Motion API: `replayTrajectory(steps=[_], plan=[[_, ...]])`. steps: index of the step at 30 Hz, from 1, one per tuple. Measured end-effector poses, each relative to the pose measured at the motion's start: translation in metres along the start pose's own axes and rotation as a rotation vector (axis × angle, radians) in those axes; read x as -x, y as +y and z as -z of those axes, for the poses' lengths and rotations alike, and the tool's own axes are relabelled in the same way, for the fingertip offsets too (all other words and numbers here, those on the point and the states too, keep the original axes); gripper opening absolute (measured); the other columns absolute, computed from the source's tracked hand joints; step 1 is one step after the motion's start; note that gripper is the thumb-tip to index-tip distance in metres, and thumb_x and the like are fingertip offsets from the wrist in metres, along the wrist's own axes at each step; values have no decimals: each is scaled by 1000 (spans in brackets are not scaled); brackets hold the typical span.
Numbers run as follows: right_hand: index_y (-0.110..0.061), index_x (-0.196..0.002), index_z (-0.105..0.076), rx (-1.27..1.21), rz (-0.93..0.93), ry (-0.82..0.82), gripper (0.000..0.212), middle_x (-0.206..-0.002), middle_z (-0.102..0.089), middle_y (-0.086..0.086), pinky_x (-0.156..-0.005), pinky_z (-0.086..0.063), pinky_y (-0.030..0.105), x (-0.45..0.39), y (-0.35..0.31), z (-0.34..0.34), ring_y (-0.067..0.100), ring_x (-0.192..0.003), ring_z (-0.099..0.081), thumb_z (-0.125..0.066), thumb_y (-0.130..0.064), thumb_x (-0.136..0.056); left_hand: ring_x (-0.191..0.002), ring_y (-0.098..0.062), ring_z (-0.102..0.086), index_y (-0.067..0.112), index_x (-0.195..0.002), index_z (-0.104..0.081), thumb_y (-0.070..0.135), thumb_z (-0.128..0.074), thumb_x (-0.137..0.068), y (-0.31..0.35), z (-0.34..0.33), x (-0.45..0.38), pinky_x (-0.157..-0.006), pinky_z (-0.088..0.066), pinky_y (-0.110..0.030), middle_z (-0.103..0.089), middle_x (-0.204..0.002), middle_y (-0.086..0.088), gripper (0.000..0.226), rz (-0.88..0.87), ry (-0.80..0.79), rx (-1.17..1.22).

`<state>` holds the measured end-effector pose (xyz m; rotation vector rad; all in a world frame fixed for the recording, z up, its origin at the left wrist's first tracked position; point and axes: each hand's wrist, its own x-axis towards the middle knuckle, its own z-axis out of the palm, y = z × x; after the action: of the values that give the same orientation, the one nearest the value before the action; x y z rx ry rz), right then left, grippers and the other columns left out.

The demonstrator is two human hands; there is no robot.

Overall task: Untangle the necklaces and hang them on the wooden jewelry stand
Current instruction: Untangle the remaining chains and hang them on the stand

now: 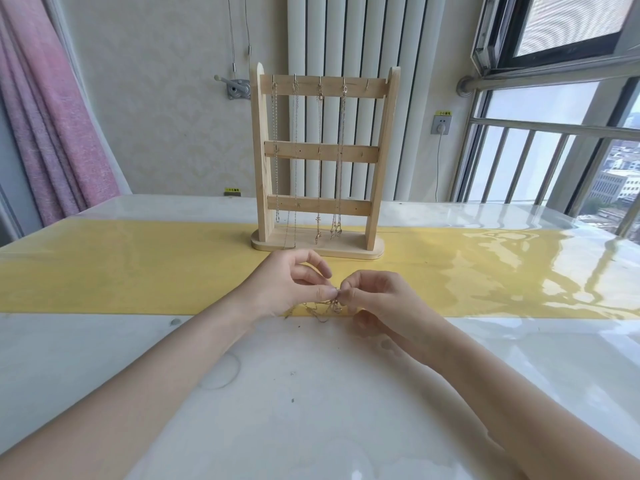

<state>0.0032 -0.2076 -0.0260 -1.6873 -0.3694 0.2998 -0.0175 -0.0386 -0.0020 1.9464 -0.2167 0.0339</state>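
Fine metal chain (323,308), tangled, lies mid-table at the yellow runner's (138,268) near edge; left hand (294,282) and right hand (370,294) both pinch it. Light, limp, snag-prone: grip beside knots.

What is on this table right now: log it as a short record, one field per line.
stand: wooden jewelry stand upright on the yellow runner
hung: four necklaces on top-bar hooks; rightmost hook bare
tangle: tangled chains lying at the runner's near edge
left hand: pinches the tangle
right hand: pinches the tangle
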Motion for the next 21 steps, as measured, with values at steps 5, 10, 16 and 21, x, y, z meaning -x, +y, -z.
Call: replayTrajectory(steps=[5,10,16,21], plan=[[-13,-71,-67,37,33,61,11,-72,-51,8,-52,-24,31,-1,1,-2,18,-56,-35,-70,-16,-81,-65,-11,-53,19,-75,-54,12,-73,-76,-3,-2,-1,-63,-39,-23,-67,-72,1,21,-19,80,-37],[-2,-73,-70,89,104,116,10,-70,-58,10,-54,-32,28,0,0,0,13,-53,-38,-73,-11,-77,-63,-3,-52,21,-70,-48,13,-74,-74,-9,-6,-2,-57,-40,-12,-68,-72,5,28,-97,134,-131],[-6,-66,-62,94,32,38,15,-68,-52,12,-55,-31,27,-1,-3,0,17,-56,-39,-65,-7,-81,-65,-3,-43,25,-73,-43,17,-72,-77,-6,-3,-3,-68,-38,-21,-67,-76,8,30,-129,45,-191],[-7,-62,-53,114,-45,-144,18,-63,-48,8,-55,-32,25,1,-8,6,17,-56,-40,-58,-3,-79,-59,-5,-35,21,-79,-38,12,-66,-82,-2,-3,0,-62,-37,-17,-64,-76,9,30,-112,-135,-111]])
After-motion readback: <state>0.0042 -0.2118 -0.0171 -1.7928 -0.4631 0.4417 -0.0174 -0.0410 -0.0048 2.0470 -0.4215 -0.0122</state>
